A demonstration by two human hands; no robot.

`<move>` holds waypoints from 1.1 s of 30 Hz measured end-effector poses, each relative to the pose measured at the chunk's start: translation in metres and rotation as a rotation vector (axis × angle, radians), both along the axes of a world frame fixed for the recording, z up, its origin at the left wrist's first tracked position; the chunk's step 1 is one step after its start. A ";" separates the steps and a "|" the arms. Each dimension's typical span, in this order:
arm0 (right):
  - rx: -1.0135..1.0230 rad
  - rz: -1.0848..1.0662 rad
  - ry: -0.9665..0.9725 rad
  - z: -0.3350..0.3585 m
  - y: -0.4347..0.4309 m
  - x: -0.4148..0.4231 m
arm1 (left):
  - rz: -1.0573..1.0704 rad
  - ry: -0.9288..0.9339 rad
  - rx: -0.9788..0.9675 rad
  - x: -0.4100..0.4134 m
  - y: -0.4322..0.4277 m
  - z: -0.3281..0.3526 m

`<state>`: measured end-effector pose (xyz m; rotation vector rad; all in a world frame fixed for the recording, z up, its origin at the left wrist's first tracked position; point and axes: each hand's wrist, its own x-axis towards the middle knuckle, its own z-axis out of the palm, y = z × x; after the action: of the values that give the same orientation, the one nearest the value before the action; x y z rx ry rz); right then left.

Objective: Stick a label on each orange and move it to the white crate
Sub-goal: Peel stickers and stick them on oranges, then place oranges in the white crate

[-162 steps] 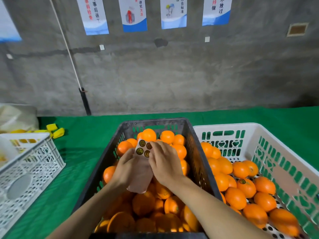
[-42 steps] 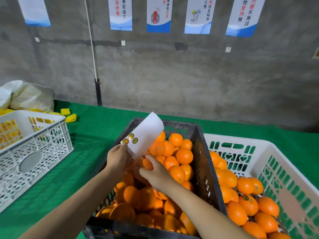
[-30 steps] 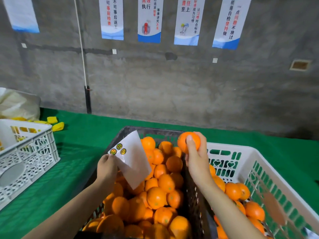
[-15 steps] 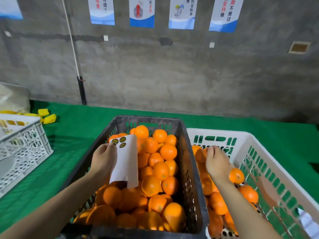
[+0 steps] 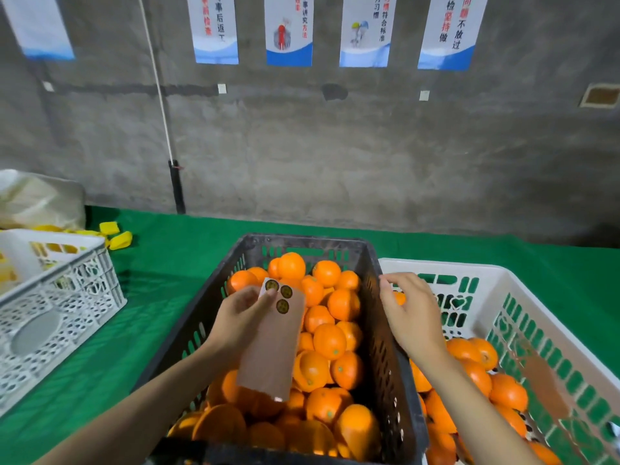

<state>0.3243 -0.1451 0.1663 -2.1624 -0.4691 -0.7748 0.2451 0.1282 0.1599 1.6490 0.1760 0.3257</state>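
Fingers of the left hand pinch a label sheet carrying three round labels, frame centre, over the black crate of oranges. Right hand, fingers loosely spread and empty, hovers above the white crate at right, partly filled with oranges.

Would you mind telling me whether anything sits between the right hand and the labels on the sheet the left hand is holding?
Nothing visible does. The right hand is empty above the shared rim of the two crates, and the gap to the three labels at the top of the sheet in the left hand is open air over the oranges.
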 end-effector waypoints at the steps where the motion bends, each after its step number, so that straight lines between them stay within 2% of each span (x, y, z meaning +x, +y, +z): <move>1: 0.006 0.053 0.041 0.012 0.007 -0.003 | 0.003 -0.003 -0.013 0.000 0.000 0.000; 2: -0.019 0.112 0.113 0.024 0.016 -0.006 | 0.005 -0.009 -0.020 0.000 -0.001 -0.001; 4: -0.203 0.217 0.254 0.044 0.044 -0.012 | 0.007 -0.015 -0.014 0.002 -0.001 -0.002; 6: -0.416 0.280 0.302 0.048 0.081 -0.020 | 0.004 -0.019 -0.002 0.003 -0.001 -0.001; 7: -0.450 0.291 0.287 0.044 0.099 -0.025 | 0.006 -0.032 0.013 0.003 -0.001 -0.002; 10: -0.375 0.230 0.151 0.011 0.134 -0.039 | 0.040 -0.065 0.025 0.001 0.002 -0.004; 14: -0.330 0.219 0.181 -0.021 0.136 -0.035 | 0.059 -0.057 0.047 0.004 0.001 -0.008; 21: -0.206 0.176 0.183 -0.022 0.133 -0.030 | 0.026 -0.038 -0.048 0.009 -0.002 -0.008; 24: -0.123 0.222 0.227 -0.018 0.132 -0.031 | 0.038 -0.035 0.026 0.008 -0.001 -0.008; 27: -0.118 0.230 0.182 -0.017 0.131 -0.034 | 0.046 -0.022 0.110 0.008 -0.002 -0.007; 33: -0.106 0.230 0.112 -0.019 0.130 -0.037 | 0.010 -0.016 0.047 0.007 0.002 -0.010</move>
<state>0.2870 -0.0149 0.1475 -2.1869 -0.6997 -0.5090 0.2523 0.1306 0.1503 1.6918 0.1657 0.3535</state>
